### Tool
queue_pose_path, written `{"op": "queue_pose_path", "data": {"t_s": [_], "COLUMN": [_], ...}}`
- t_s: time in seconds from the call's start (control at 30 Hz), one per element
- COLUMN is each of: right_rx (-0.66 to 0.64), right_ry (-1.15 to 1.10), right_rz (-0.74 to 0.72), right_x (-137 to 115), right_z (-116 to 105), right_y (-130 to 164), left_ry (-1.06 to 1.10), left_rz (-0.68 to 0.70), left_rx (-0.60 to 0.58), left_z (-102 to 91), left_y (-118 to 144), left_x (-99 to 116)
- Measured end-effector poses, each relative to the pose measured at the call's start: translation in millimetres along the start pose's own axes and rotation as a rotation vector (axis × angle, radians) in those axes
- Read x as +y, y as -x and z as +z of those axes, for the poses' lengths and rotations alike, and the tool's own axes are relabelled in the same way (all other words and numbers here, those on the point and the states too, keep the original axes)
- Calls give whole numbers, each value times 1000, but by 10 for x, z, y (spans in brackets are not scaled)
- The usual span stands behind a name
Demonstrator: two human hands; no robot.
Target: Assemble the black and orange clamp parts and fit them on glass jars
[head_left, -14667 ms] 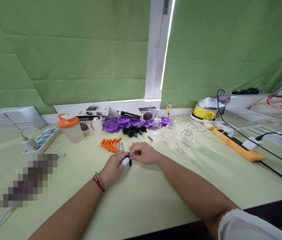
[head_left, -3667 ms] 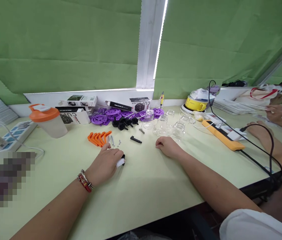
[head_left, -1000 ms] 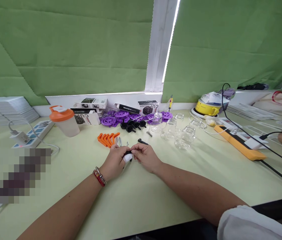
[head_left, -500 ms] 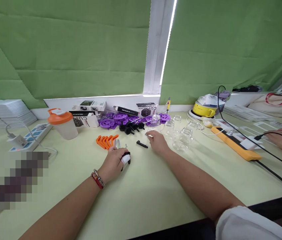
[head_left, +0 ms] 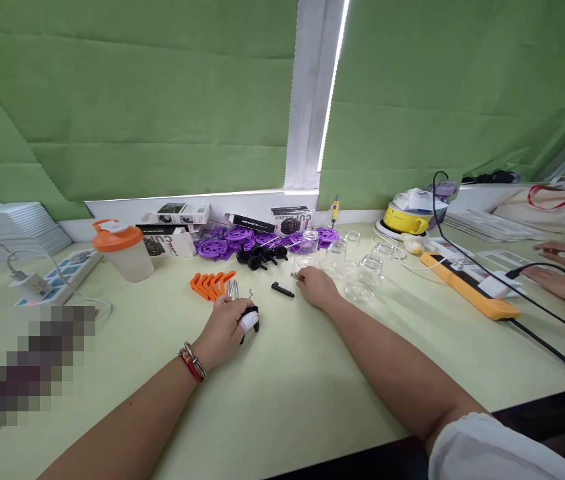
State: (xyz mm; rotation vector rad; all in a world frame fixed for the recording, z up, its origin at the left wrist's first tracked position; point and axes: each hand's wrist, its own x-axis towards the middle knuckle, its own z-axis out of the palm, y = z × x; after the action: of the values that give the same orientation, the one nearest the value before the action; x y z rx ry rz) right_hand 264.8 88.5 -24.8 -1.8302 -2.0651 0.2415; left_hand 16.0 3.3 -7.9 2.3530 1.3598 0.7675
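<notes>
Start with the orange-lid cup (head_left: 123,252) — it stands far to the left of your left hand, near the back of the table (head_left: 282,400). Next come the orange pieces (head_left: 211,284), lying in a row just behind your left hand. A few silver screws (head_left: 233,288) lie right beside them, close to your fingertips.

Your left hand (head_left: 224,328) rests on the table, and its fingers are curled around a small black part (head_left: 251,319). A white wrap on one finger covers some of it, so you cannot see the whole part.

Just behind and to the right of your left hand lies a thin black stick (head_left: 282,290), all by itself. Your right hand (head_left: 315,288) is a bit farther right, reached out toward the back. Its fingertips pinch a tiny metal spring (head_left: 297,276).

Behind both hands sits a pile of purple wheels (head_left: 242,238) with black knobs (head_left: 261,257) in front. Clear jars (head_left: 368,270) stand just to the right of your right hand — then a yellow power strip (head_left: 467,285).
</notes>
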Motion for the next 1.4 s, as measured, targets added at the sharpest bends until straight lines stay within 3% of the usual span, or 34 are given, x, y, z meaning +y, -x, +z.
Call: {"op": "queue_pose_path", "data": {"t_s": [0.23, 0.43, 0.67, 0.83, 0.97, 1.1, 1.3, 1.4], "right_rx": [-39, -35, 51, 95, 161, 260, 17, -22], "right_ry": [-14, 22, -8, -95, -246, -497, -948, -1047], "right_rz": [94, 56, -11, 37, 32, -95, -277, -348], "right_x": [1, -1, -29, -23, -38, -151, -561, -747], "right_z": [-2, -1, 16, -5, -50, -67, 29, 64], "right_y": [6, 30, 31, 31, 55, 134, 429, 589], "left_ry": [-20, -23, -11, -21, -33, -30, -34, -59], "left_rz": [-11, 19, 26, 31, 52, 55, 87, 103], "left_rx": [-15, -9, 8, 9, 11, 11, 3, 8], "left_z": [-15, -11, 8, 14, 7, 1, -4, 9], "left_y": [2, 6, 13, 19, 23, 17, 2, 0], "left_x": [33, 26, 4, -20, -8, 26, 89, 96]}}
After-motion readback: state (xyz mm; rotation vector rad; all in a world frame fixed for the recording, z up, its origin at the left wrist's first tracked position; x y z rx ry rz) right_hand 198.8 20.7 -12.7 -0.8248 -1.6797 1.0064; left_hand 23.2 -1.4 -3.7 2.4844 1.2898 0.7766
